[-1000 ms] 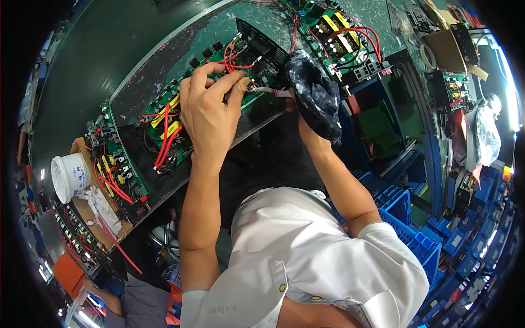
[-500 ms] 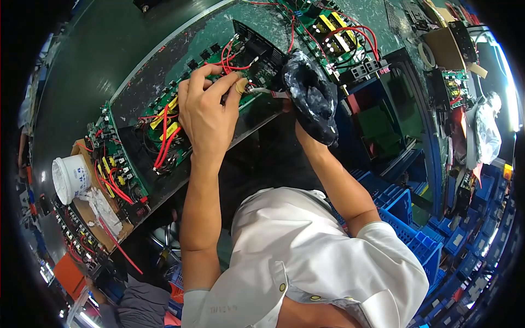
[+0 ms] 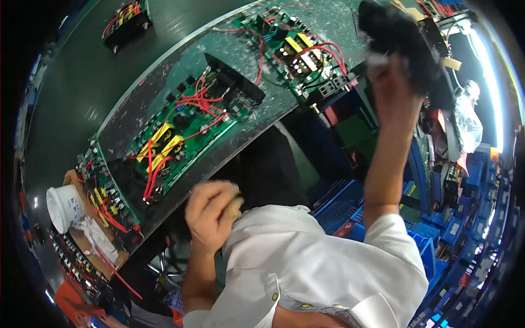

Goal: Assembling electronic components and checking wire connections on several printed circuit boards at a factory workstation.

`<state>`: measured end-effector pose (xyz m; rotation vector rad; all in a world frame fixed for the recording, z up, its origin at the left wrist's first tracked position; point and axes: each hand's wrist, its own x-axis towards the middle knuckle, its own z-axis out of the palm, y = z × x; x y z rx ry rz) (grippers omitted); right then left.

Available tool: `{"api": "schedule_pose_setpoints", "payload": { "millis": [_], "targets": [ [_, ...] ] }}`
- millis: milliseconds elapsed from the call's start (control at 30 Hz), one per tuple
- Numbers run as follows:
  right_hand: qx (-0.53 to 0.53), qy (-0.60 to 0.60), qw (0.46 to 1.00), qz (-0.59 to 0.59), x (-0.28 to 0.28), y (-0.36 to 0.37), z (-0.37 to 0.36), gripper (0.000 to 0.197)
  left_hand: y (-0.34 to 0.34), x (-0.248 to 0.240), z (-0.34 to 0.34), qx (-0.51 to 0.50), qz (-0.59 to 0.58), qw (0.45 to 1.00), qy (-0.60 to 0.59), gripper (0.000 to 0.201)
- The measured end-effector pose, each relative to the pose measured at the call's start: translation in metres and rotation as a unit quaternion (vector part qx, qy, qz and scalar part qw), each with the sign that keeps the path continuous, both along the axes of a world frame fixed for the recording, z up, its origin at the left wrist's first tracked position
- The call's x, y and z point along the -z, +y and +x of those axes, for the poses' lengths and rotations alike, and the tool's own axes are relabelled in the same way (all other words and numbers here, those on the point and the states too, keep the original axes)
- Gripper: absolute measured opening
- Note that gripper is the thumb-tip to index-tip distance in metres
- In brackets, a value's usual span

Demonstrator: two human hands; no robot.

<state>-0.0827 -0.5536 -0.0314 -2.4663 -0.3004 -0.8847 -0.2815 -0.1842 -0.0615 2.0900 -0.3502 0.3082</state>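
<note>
In front of my lap, my left hand point(image 3: 212, 214) is slightly blurred, its fingers curled in and no object showing in them. A pale yellow cover shows at its fingertips. My right hand point(image 3: 395, 90) is raised at the upper right and gripping a bulky black object point(image 3: 407, 44). Motion smears that object, so its kind is unclear. A green circuit board point(image 3: 188, 145) with red wires point(image 3: 198, 101), yellow-wrapped parts point(image 3: 164, 142) and a black end panel point(image 3: 235, 81) lies on the bench ahead, touched by neither hand.
Another wired board point(image 3: 306, 54) lies farther right, and another point(image 3: 106, 188) at the left. A white tub point(image 3: 64, 208) stands by a cardboard tray point(image 3: 112, 249). A black-based unit point(image 3: 127, 24) sits at the far left. Blue crates point(image 3: 333, 210) and bins point(image 3: 465, 218) are at the right.
My left hand has left the board's wires and drawn back toward my lap. My right hand has swung up and right with the black object, away from the board.
</note>
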Motion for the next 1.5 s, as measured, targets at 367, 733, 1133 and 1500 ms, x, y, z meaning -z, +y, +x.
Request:
{"api": "schedule_pose_setpoints", "payload": {
  "millis": [367, 733, 1133, 1500],
  "targets": [
    [-0.08, 0.466, 0.874, -0.109, -0.005, -0.078, 0.217, 0.027, 0.025, 0.118, -0.146, -0.116, -0.017, 0.936, 0.332, 0.022],
    [-0.106, 0.126, 0.986, 0.023, -0.026, 0.042, 0.103, 0.036, 0.004, 0.096, -0.081, -0.061, -0.15, 0.926, 0.342, 0.028],
    [-0.27, 0.305, 0.839, 0.362, 0.025, 0.172, -0.034, 0.021, -0.022, 0.108, -0.079, 0.017, -0.353, 0.832, 0.428, 0.031],
    [-0.314, 0.312, 0.871, 0.212, 0.004, 0.17, -0.043, 0.018, -0.033, 0.086, -0.05, 0.081, -0.08, 0.919, 0.379, 0.028]
  ]
}}
